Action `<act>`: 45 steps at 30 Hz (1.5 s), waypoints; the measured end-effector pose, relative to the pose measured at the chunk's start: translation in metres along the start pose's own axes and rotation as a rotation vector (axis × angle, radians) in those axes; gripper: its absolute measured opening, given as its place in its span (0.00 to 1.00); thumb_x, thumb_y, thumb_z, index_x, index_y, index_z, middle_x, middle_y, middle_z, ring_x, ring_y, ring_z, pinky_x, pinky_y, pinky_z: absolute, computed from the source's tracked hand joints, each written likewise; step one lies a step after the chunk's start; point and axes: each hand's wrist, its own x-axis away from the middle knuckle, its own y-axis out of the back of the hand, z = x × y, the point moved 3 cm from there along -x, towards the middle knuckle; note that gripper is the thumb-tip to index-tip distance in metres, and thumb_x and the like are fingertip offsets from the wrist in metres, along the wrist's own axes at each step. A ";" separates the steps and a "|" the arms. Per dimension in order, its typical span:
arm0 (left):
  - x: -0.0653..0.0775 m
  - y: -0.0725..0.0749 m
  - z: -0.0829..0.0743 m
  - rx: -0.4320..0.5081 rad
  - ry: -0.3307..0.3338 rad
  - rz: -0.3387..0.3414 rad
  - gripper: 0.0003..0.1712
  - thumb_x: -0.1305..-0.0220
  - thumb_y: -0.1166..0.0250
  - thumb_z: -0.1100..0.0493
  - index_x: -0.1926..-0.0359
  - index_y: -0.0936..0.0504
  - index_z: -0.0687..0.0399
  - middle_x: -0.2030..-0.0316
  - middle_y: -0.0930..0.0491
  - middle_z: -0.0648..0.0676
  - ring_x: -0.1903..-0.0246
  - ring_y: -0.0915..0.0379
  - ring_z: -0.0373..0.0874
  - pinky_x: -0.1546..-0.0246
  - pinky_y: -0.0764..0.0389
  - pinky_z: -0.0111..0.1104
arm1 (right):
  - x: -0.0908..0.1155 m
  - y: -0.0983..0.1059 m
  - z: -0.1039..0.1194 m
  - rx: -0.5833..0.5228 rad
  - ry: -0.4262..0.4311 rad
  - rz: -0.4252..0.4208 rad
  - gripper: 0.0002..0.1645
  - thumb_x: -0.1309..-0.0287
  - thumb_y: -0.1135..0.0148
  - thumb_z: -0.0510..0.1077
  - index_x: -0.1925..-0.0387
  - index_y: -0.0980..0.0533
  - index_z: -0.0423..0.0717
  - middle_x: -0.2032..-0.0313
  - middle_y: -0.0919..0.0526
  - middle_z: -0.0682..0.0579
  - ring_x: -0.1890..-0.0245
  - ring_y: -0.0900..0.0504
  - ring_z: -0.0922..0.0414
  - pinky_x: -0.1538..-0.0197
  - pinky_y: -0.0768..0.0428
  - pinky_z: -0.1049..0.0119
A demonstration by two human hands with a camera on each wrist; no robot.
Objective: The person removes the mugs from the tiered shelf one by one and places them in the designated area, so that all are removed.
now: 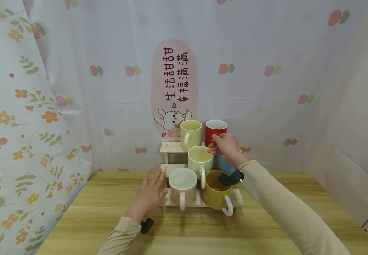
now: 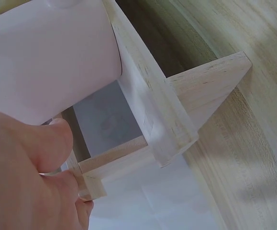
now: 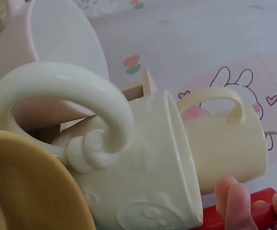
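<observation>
The red mug (image 1: 210, 136) with a white inside stands on the top tier of a wooden stepped rack (image 1: 172, 146). My right hand (image 1: 226, 146) pinches its handle between thumb and fingers; the red handle (image 3: 263, 209) shows at the lower right of the right wrist view. Left of it stands a pale yellow mug (image 1: 194, 136). My left hand (image 1: 150, 194) is at the rack's left side, fingers spread and fairly straight, beside the pale pink mug (image 1: 179, 193). In the left wrist view its fingertips are at the rack's wooden frame (image 2: 95, 187); firm contact is unclear.
A cream mug (image 1: 198, 166) stands on the middle tier, with a blue mug (image 1: 224, 163) partly hidden behind my right wrist. On the bottom tier is a mustard mug (image 1: 214, 198) with a white handle. A patterned curtain (image 1: 250, 88) hangs behind the wooden table (image 1: 107, 212).
</observation>
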 end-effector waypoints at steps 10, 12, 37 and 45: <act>-0.002 -0.004 0.000 -0.018 0.003 -0.004 0.36 0.29 0.49 0.46 0.25 0.49 0.47 0.25 0.54 0.49 0.29 0.62 0.71 0.43 0.58 0.75 | 0.002 0.003 0.003 -0.012 0.013 0.001 0.21 0.29 0.52 0.48 0.52 0.28 0.30 0.70 0.17 0.43 0.79 0.15 0.60 0.66 0.17 0.68; -0.001 -0.005 0.000 -0.020 0.002 -0.007 0.36 0.29 0.49 0.46 0.25 0.49 0.47 0.25 0.54 0.50 0.29 0.62 0.71 0.43 0.58 0.75 | 0.003 0.005 0.004 -0.003 0.022 0.000 0.21 0.29 0.52 0.48 0.52 0.28 0.31 0.69 0.17 0.43 0.78 0.15 0.59 0.64 0.16 0.67; -0.002 -0.005 0.000 -0.038 0.011 -0.034 0.36 0.30 0.47 0.47 0.25 0.48 0.47 0.25 0.54 0.49 0.29 0.65 0.70 0.42 0.61 0.75 | 0.014 0.063 0.016 0.041 0.138 -0.055 0.23 0.28 0.54 0.50 0.50 0.32 0.31 0.75 0.21 0.52 0.78 0.16 0.62 0.63 0.17 0.67; -0.001 -0.005 0.000 -0.040 0.014 -0.023 0.36 0.30 0.48 0.47 0.25 0.48 0.47 0.25 0.54 0.49 0.28 0.66 0.68 0.42 0.61 0.75 | 0.019 0.090 0.000 0.090 0.126 -0.094 0.25 0.29 0.54 0.51 0.49 0.32 0.30 0.76 0.21 0.53 0.76 0.14 0.59 0.65 0.17 0.69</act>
